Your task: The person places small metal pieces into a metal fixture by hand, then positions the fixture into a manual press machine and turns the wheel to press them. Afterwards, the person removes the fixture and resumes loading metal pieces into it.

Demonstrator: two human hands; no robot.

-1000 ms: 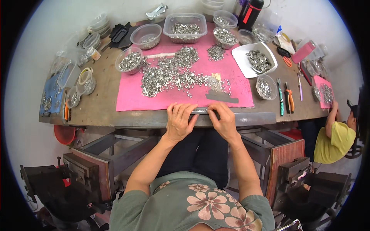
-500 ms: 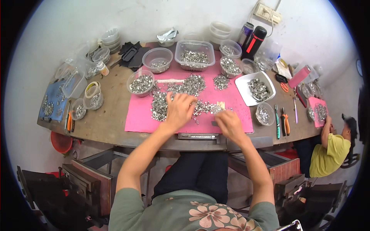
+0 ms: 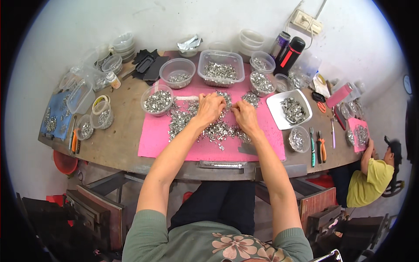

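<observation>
Many small shiny metal pieces (image 3: 180, 120) lie loose in a spread heap on a pink mat (image 3: 152, 144). At the heap's far part is my left hand (image 3: 211, 107), its fingers curled down among the pieces. Just to its right, my right hand (image 3: 245, 115) is also curled, with fingertips bent toward the left hand. Whatever the fingertips hold is too small to make out. A smaller pile of metal pieces (image 3: 251, 98) lies beyond my right hand. The round plastic bowl (image 3: 157, 112) left of the heap holds more pieces.
Behind the heap stand a round tub (image 3: 178, 70) and a rectangular container (image 3: 221, 83). At right are a white tray (image 3: 273, 100), a small bowl (image 3: 299, 149) and pliers (image 3: 321, 148). Flasks (image 3: 291, 54) stand near the wall. Another person (image 3: 371, 181) works at the far right.
Both hands have moved farther from me over the heap, the right one also leftward, so they are closer together. More loose pieces show on the near part of the mat.
</observation>
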